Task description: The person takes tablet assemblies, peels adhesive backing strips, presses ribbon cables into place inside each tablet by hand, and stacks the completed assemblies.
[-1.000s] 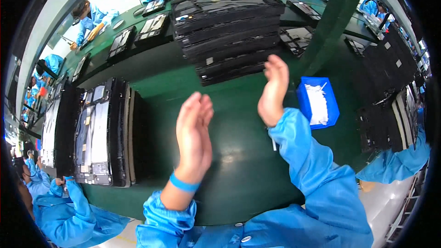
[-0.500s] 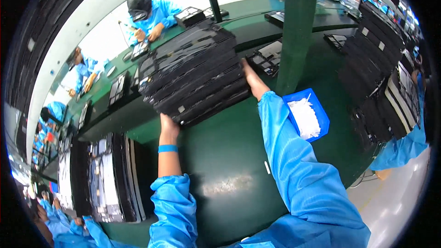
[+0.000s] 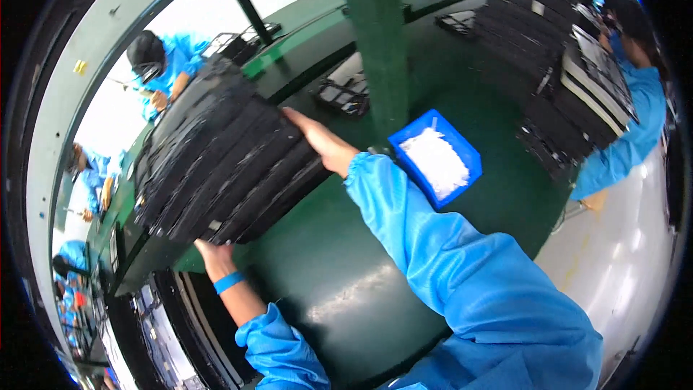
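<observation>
A tilted stack of several black trays [image 3: 227,162] is between my two hands, above the green table [image 3: 325,253]. Its lower near corner rests against my left hand [image 3: 213,256], whose fingers go out of sight beneath it; a blue band circles that wrist. Along the right end of the stack presses my right hand [image 3: 321,141], closed on the edge with its fingers partly hidden. To the right of that hand a blue bin [image 3: 473,162] holds small white pieces [image 3: 437,162].
Upright trays with electronic parts [image 3: 162,339] stand at lower left. A green post [image 3: 375,43] rises behind the bin. More black trays are piled [image 3: 520,50] at right, beside a person in blue [image 3: 632,123]. Another person [image 3: 162,65] works across the table.
The stack and both my hands have shifted left in the picture, and the stack is tilted more steeply. My view has turned right, so the bin and post also sit further left.
</observation>
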Motion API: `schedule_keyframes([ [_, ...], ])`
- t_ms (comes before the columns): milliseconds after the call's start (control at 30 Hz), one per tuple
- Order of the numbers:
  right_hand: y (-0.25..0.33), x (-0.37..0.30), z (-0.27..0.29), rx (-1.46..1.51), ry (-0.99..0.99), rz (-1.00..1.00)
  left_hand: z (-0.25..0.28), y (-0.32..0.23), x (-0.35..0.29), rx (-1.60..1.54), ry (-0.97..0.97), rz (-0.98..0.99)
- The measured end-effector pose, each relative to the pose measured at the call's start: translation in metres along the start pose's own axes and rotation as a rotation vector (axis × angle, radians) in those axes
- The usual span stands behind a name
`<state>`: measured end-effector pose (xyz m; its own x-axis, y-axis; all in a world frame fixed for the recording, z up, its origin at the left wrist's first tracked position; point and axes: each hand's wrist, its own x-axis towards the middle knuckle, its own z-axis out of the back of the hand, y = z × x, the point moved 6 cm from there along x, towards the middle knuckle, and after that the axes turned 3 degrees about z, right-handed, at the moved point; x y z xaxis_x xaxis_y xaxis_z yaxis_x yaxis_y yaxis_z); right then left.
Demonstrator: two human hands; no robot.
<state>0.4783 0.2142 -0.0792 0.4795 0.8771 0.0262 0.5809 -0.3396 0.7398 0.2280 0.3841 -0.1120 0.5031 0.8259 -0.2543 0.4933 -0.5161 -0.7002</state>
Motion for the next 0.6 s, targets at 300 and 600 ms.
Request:
schedule_keyframes([
  [300, 0.065, -0.111, -0.033, -0.082, -0.119, 0.174, -0.066, -0.026, -0.101, 0.026, -0.122, -0.094],
  [600, 0.116, -0.301, -0.022, -0.054, -0.424, 0.328, -0.087, 0.035, -0.186, -0.002, 0.25, 0.11],
])
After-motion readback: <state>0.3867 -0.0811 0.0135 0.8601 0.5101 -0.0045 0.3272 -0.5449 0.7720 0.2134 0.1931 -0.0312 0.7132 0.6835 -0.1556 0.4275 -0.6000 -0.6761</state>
